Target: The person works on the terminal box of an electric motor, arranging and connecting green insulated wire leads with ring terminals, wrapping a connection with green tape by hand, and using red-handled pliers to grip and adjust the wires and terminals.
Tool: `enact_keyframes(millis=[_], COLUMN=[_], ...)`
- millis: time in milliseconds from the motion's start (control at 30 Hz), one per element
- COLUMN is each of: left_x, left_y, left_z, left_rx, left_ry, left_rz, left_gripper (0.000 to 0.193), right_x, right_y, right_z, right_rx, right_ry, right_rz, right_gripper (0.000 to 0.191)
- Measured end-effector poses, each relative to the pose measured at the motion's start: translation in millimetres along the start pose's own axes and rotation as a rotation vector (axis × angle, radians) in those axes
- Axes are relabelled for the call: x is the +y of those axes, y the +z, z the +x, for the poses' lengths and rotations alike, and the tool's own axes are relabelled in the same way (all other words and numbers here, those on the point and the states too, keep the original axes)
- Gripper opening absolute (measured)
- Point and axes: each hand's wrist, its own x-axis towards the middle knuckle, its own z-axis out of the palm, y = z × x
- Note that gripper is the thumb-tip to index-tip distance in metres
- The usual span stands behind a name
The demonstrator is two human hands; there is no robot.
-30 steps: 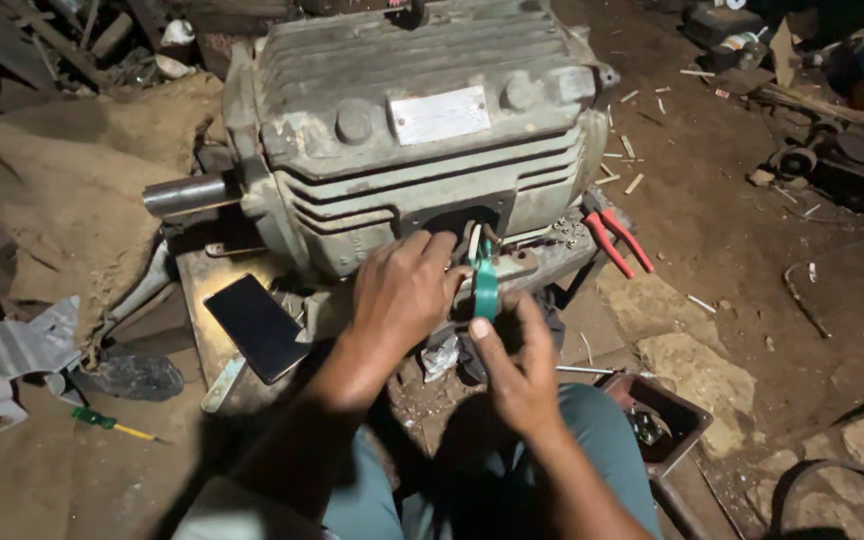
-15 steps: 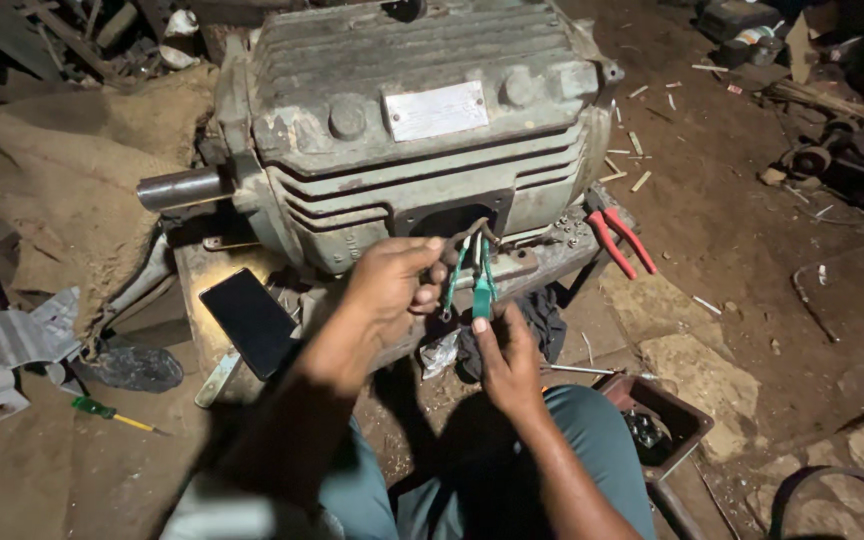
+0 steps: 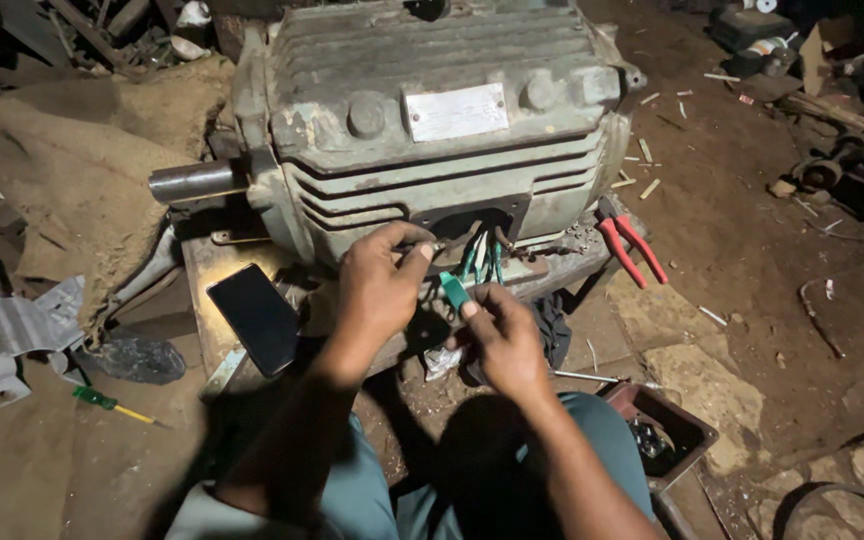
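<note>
The left hand (image 3: 382, 290) has shifted from covering the motor (image 3: 432, 130) opening to pinching a wire (image 3: 430, 247) at its edge; the right hand (image 3: 502, 335) still grips green-handled pliers (image 3: 455, 291) just below, now tilted; red pliers (image 3: 630, 248) lie untouched beside.

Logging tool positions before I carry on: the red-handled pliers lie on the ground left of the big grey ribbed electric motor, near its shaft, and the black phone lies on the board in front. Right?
Not quite. The red-handled pliers lie to the right of the big grey ribbed electric motor, away from its shaft, as the head view shows. The black phone does lie on the board in front.
</note>
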Motion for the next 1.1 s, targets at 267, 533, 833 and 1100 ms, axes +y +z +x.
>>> enact_keyframes(millis=[267, 533, 833, 1100], left_x=[-18, -9, 1, 3], left_y=[8, 5, 2, 2], left_z=[6, -1, -1, -3], left_rx=[-0.115, -0.074, -0.108, -0.068], left_ry=[-0.01, 0.024, 0.093, 0.236], left_rz=[-0.262, -0.005, 0.132, 0.177], left_gripper=[0.014, 0.032, 0.033, 0.018], right_x=[0, 12, 22, 31], right_y=[2, 4, 10, 6], right_z=[30, 37, 27, 32], right_rx=[-0.07, -0.152, -0.11, -0.069], right_ry=[0.146, 0.031, -0.029, -0.059], right_rz=[0.311, 0.293, 0.403, 0.34], right_gripper=[0.017, 0.021, 0.021, 0.024])
